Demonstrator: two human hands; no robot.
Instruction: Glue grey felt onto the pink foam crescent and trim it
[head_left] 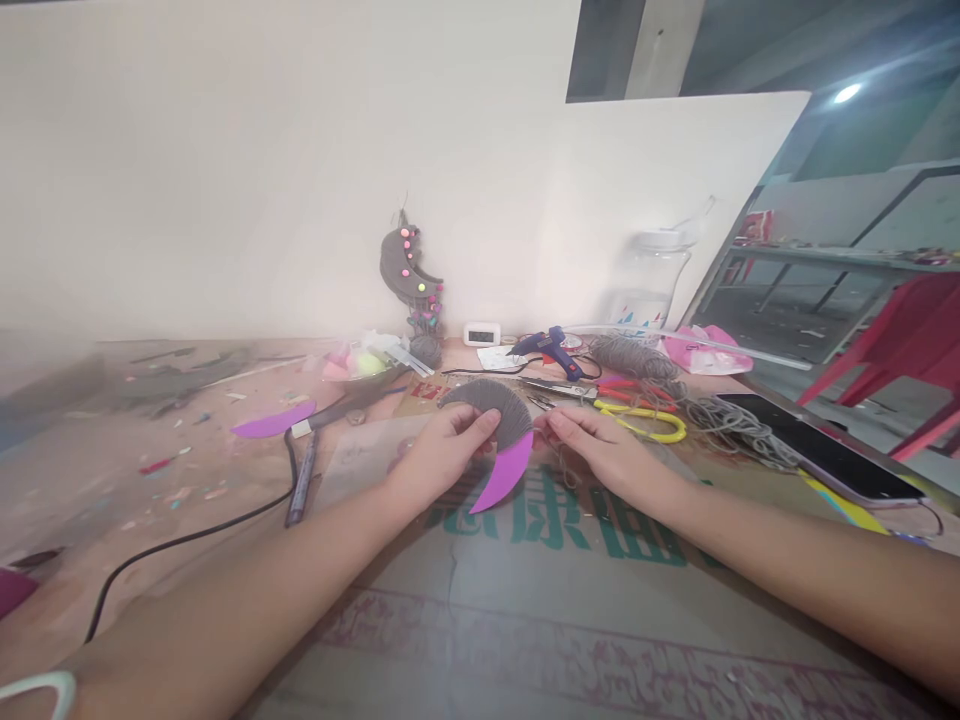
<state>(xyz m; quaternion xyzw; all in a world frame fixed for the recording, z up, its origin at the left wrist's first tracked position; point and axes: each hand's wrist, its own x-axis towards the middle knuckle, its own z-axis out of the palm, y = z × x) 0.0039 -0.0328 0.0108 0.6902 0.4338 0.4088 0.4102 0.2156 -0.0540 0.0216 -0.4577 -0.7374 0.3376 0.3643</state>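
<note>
A purple crescent moon cutout (504,474) has its upper part wrapped in grey yarn, and its lower tip is bare. My left hand (459,440) is closed on the wrapped part, thumb on the front face. To the right of the crescent, my right hand (592,440) pinches a strand of grey yarn (568,468) that hangs below the fingers. The yarn runs back toward a loose grey heap (739,430) at the right. Exactly where the strand meets the crescent is too small to see.
Scissors (645,422) and a blue glue gun (553,350) lie behind my right hand. A phone (821,445) rests at the right. Another purple cutout (274,420), a pen (302,480) and a black cable (187,538) are at the left. A finished-looking moon ornament (405,265) hangs behind.
</note>
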